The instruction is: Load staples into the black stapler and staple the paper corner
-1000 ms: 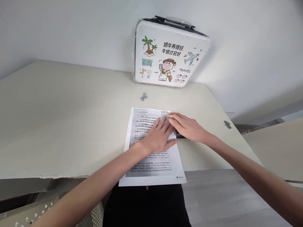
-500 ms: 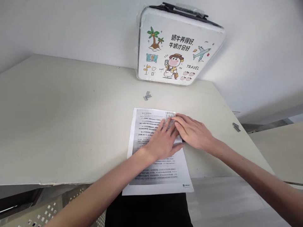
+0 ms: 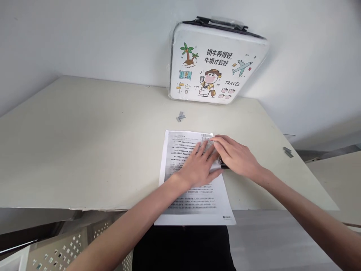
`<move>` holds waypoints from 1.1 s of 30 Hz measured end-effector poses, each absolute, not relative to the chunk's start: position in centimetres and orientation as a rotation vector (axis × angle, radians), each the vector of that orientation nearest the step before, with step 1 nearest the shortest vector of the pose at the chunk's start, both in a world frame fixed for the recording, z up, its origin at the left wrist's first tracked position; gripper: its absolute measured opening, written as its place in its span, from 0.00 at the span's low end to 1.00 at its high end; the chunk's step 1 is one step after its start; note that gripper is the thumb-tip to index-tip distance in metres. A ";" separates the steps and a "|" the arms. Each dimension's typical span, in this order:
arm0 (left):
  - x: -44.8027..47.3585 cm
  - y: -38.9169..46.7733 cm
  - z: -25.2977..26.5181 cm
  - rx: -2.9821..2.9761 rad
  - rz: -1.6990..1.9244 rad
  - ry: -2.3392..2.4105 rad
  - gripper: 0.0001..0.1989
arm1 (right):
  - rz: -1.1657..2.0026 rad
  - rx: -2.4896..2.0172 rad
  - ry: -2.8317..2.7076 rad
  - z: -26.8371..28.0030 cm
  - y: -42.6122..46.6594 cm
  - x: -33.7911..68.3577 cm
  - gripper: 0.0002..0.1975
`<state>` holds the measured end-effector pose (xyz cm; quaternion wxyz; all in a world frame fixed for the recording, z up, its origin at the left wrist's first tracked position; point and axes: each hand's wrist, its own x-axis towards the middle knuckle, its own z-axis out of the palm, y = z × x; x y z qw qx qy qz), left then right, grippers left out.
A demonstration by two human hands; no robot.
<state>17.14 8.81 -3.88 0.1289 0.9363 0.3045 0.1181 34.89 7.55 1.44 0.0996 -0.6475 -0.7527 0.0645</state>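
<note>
Left hand (image 3: 199, 167) of mine lies flat, fingers spread, on the printed sheet (image 3: 196, 201), which passes over the front edge of the worktop (image 3: 84, 150), while my right hand (image 3: 238, 156) bends over a black object (image 3: 223, 165), gripping or not I cannot tell.

A white cartoon-printed case (image 3: 217, 66) stands near the pale wall (image 3: 98, 37).

- Sheet (image 3: 194, 219), lower centre: is looking like smooth, matt paper.
- Tabletop (image 3: 70, 158), left: is showing a smooth, satiny finish.
- Case (image 3: 194, 37), upper right: is looking smooth, glossy film (image 3: 227, 21) wrapping its top.
- Strips (image 3: 181, 117), centre: are looking like dull metal.
</note>
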 end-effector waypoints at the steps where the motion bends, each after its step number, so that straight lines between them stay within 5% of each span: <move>1: 17.1 8.8 -3.8 2.712 0.329 0.883 0.39 | 0.254 -1.898 -2.162 1.7 7.3 35.2 0.23; 15: 14.1 8.7 -1.6 2.662 0.288 0.945 0.35 | 0.259 -1.805 -1.878 -2.9 -0.5 45.3 0.21; 22: 5.0 5.7 0.6 2.692 0.448 1.126 0.30 | 0.320 -1.830 -1.637 -3.4 -3.0 48.2 0.21; 33: 4.8 1.5 0.1 2.856 0.174 1.056 0.42 | 0.596 -1.654 -1.331 -2.4 -3.8 48.6 0.20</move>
